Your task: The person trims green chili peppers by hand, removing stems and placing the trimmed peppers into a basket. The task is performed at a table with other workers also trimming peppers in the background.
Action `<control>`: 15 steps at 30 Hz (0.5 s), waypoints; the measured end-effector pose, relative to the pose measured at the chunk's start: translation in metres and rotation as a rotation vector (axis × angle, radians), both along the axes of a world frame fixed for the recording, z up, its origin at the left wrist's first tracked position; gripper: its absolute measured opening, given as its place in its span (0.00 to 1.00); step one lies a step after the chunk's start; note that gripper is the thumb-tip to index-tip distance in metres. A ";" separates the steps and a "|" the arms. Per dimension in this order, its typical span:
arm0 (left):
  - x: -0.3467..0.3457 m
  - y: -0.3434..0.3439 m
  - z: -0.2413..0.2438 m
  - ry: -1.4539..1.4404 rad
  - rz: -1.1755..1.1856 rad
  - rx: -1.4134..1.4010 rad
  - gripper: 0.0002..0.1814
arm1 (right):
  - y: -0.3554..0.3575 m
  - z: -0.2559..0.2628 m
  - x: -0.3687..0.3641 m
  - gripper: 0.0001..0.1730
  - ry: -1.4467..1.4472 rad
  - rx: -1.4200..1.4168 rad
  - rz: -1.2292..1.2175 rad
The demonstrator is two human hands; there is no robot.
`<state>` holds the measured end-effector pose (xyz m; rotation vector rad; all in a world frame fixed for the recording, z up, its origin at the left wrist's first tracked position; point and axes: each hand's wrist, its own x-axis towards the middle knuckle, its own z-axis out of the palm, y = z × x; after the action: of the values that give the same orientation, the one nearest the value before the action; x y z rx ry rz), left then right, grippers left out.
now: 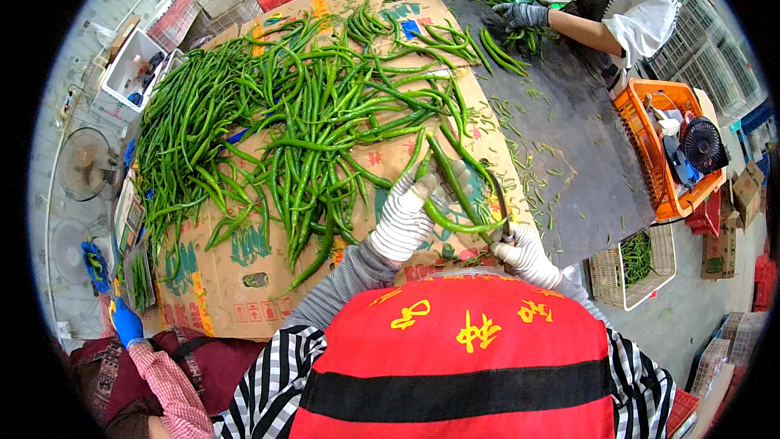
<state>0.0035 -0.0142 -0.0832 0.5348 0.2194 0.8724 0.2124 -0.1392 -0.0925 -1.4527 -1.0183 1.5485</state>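
Note:
My left hand (404, 214), in a white striped knit glove, is closed around a few long green chili peppers (452, 178). They fan out beyond its fingers, and one curves round towards my right hand (525, 255). That hand wears a matching glove and grips a tool with a dark, curved metal blade (502, 198); its handle is hidden in the fingers. The blade stands beside the pepper tips, and I cannot tell whether it touches them. Left of my hands, a large heap of green chili peppers (311, 116) covers much of the flattened cardboard (225, 292).
Cut pepper bits (539, 195) litter the dark table top (585, 164). A gloved co-worker's hand (524, 14) handles peppers across the table; another's blue-gloved hand (127, 320) holds scissors at left. An orange crate (637, 140) with a small fan stands right, above a pale crate of peppers (609, 274).

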 end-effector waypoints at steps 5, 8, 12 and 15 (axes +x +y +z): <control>-0.009 -0.001 0.012 0.058 -0.009 0.084 0.20 | 0.006 -0.008 -0.002 0.07 -0.229 0.166 0.106; -0.015 -0.003 0.012 0.216 0.049 0.114 0.18 | 0.006 -0.008 -0.002 0.07 -0.317 0.255 0.162; -0.015 -0.002 0.010 0.330 0.064 0.194 0.16 | 0.006 -0.017 0.005 0.08 -0.472 0.323 0.205; -0.017 -0.005 0.026 0.461 0.075 0.298 0.17 | 0.009 -0.012 0.013 0.10 -0.502 0.452 0.102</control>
<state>-0.0137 -0.0195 -0.0575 1.0112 0.5360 0.8500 0.2256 -0.1305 -0.1044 -1.5003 -1.6348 0.9351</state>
